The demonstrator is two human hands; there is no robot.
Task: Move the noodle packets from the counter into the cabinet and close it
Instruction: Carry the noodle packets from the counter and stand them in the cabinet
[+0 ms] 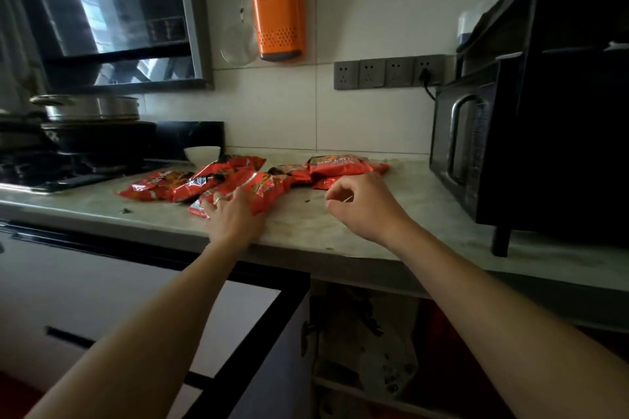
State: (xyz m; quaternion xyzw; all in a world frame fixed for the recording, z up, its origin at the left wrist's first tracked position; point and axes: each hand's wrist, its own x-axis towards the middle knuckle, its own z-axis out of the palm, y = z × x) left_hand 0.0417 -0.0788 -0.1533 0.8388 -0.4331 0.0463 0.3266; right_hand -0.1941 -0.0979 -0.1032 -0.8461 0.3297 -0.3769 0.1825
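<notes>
While the red noodle packets (252, 177) lie scattered along the counter (306, 224), the left hand (231, 214) presses down on the nearest one, the front packet (245, 192). That packet's long axis runs diagonally, its low end by the fingers and its far end pointing up and right, away from the grip. The left grip lies spread, fingers flat on the wrapper rather than curled round it; a ring shows on one finger.

Counting packets is tricky, as they overlap: about six, with two fanned out to the left of the left hand, lying roughly crosswise, and a small heap just beyond the right hand (360, 204), its top packet (343, 163) lying crosswise too. The right grip hovers just above the counter, fingers loosely curled, grasping nothing.

Below the right forearm the cabinet (367, 343) stands open, its door (265, 350) swung out under the left forearm. Well right of the right hand sits one black microwave (476, 146). Far left of the left hand, one stacked pot (92, 112) on the stove; one white bowl (202, 155) just behind the packets. Above, one orange chopstick holder (279, 24) and four wall sockets (389, 71).
</notes>
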